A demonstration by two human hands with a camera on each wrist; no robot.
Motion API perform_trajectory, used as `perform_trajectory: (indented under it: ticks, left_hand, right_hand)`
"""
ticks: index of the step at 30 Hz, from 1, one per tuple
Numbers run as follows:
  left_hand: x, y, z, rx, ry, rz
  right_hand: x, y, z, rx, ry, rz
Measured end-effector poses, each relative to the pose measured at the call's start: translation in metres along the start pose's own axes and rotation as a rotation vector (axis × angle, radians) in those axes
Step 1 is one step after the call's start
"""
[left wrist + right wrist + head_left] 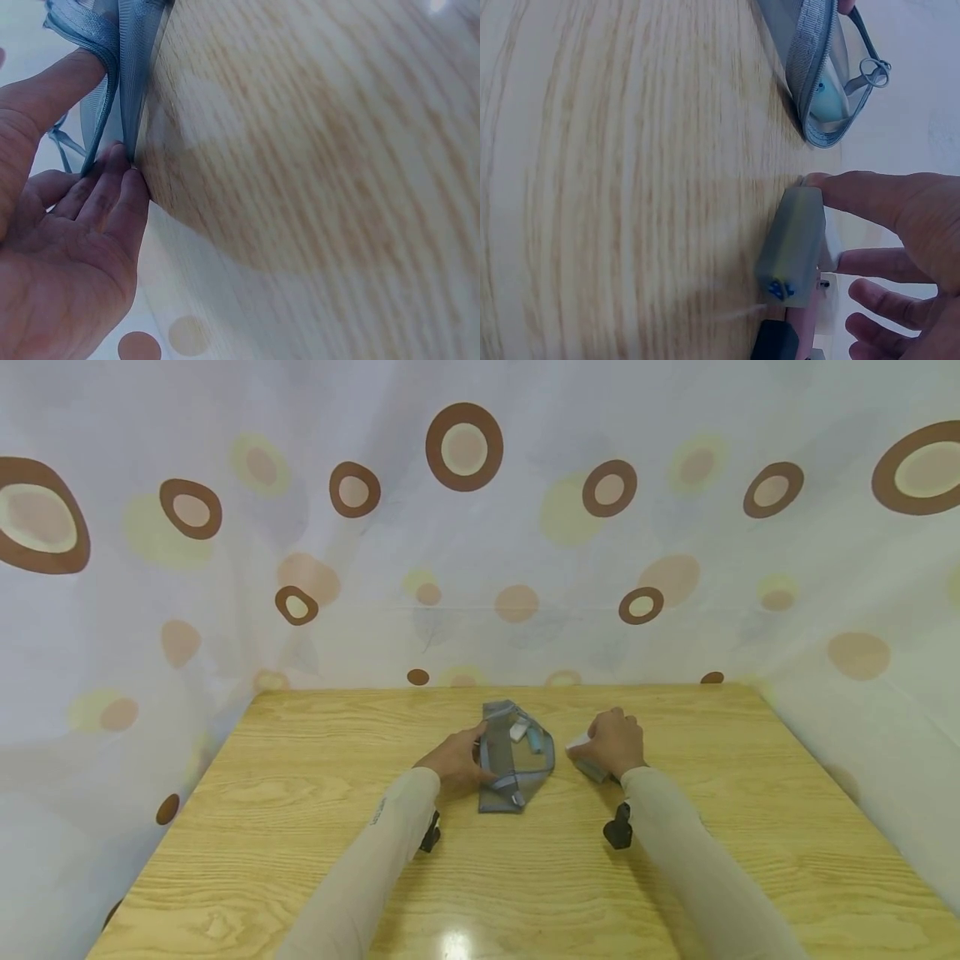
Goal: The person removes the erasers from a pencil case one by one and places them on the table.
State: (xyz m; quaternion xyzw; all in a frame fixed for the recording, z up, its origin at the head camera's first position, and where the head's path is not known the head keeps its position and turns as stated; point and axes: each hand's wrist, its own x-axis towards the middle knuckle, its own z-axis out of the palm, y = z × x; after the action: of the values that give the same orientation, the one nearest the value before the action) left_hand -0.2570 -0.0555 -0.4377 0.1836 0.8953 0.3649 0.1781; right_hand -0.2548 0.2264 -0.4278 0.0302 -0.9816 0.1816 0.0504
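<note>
A grey-blue mesh zipper pouch (498, 756) lies on the table with its mouth unzipped. Inside it are a small white piece (519, 729) and a light-blue piece (535, 740). My left hand (456, 758) holds the pouch by its near left side, thumb at the zipper edge (112, 90) and fingers against the mesh. To the right of the pouch, my right hand (618, 743) pinches a white block (830, 244) between thumb and index finger. Against it lies a translucent greyish block (789, 244) with a blue mark on its end. The other right fingers are loosely bent.
Beside the greyish block are a pink item (804, 330) and a black-ended item (775, 341), partly hidden. A zipper pull ring (875, 71) hangs at the pouch mouth. The wooden table (337, 718) meets a dotted cloth backdrop (465, 568) at the back and sides.
</note>
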Motion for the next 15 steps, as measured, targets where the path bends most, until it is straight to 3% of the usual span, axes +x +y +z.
perform_trajectory:
  ticks: [15]
  left_hand:
    - [-0.0007, 0.0007, -0.0014, -0.007, -0.004, 0.022]
  right_hand:
    - [-0.0046, -0.002, -0.0029, 0.021, -0.04, -0.01]
